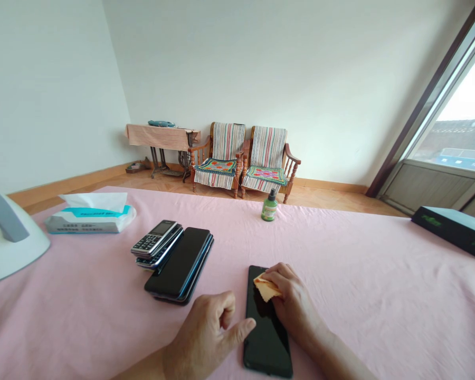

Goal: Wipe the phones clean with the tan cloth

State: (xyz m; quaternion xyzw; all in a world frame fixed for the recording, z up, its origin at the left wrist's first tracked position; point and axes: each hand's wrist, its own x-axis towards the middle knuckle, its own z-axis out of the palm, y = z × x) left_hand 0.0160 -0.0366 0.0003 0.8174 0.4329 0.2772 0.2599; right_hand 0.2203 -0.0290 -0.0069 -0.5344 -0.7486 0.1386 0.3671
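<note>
A black smartphone [267,338] lies screen up on the pink cloth in front of me. My right hand [291,298] pinches a small yellow-orange cleaning cloth [267,289] against the upper part of its screen. To the left of the phone is my left hand [208,330], its fingers curled in with nothing visible in them. Its thumb sticks out to the phone's left edge; whether it presses there I cannot tell. Farther left, a stack of smartphones [182,258] lies beside a stack of keypad phones [155,240], the two stacks touching.
Pink cloth [360,285] covers the table. A tissue pack [91,216] and a white object with a grey handle [8,232] stand left. A green spray bottle [269,206] is near the far edge, a black box [453,227] at right. Two chairs [267,158] stand beyond.
</note>
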